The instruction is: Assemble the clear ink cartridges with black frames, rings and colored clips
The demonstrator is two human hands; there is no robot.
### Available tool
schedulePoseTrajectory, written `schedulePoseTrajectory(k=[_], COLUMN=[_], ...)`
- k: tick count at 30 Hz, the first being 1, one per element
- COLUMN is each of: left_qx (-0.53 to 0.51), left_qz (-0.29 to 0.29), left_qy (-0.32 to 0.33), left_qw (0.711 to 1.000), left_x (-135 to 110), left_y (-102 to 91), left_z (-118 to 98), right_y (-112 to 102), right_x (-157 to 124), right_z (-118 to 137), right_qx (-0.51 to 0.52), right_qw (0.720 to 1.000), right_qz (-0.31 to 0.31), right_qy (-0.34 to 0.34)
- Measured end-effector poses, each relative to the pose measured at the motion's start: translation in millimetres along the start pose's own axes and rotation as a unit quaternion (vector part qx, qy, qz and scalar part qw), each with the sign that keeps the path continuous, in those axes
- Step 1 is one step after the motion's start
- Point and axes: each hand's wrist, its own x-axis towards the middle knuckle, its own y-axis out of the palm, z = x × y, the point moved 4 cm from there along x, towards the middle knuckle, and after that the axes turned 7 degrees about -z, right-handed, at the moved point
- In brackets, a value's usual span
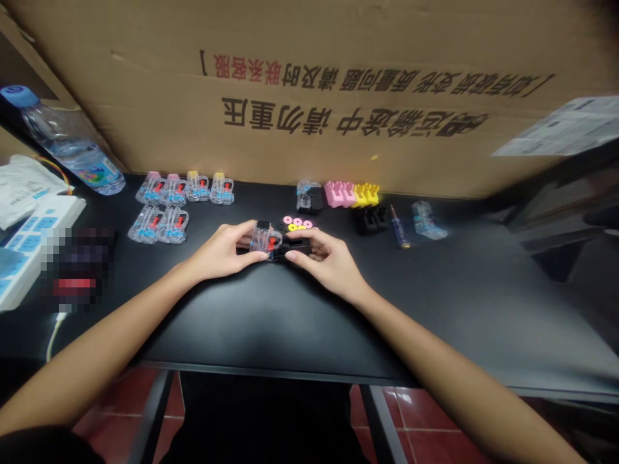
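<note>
My left hand (227, 251) is closed around a small clear plastic unit (261, 240) with a black top and red and blue parts inside. A black plastic piece (293, 248) sits against the unit's right side, gripped by my right hand (331, 259) between thumb and fingers. Both hands are close together, just above the black table. Behind them lie several pink, yellow and black rings (297, 223), partly hidden by my right hand. Similar clear units, with pink (175, 189) and yellow (222, 188) tops among them, stand in two rows at left.
Farther back are a clear and black unit (308, 196), pink holders (340, 193), yellow holders (366, 194) and black holders (371, 220). A screwdriver (400, 229) and a clear piece (429, 220) lie rightward. A bottle (72, 145), power strip (36, 245) and cardboard (309, 154) border the table.
</note>
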Motion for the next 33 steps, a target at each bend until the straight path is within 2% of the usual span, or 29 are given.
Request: schedulePoseTrajectory(k=[10, 15, 23, 33], left_qx=[-0.020, -0.045, -0.020, -0.015], left_qz=[-0.008, -0.012, -0.018, -0.016], left_qy=[-0.007, -0.015, -0.024, -0.022], left_qw=[1.000, 0.999, 0.999, 1.000], left_x=[0.1, 0.7, 0.6, 0.4], left_y=[3.1, 6.2, -1.4, 1.7], left_z=[0.5, 0.4, 1.1, 0.4], right_y=[3.8, 4.1, 0.6, 3.4], right_x=[-2.5, -3.2, -2.0, -2.3], right_z=[-1.6, -2.0, -0.3, -0.7], right_qx=[-0.030, -0.008, 0.004, 0.020], right_qw=[0.999, 1.000, 1.000, 0.999], right_qz=[0.019, 0.006, -0.005, -0.008], right_qy=[-0.015, -0.003, 0.022, 0.024])
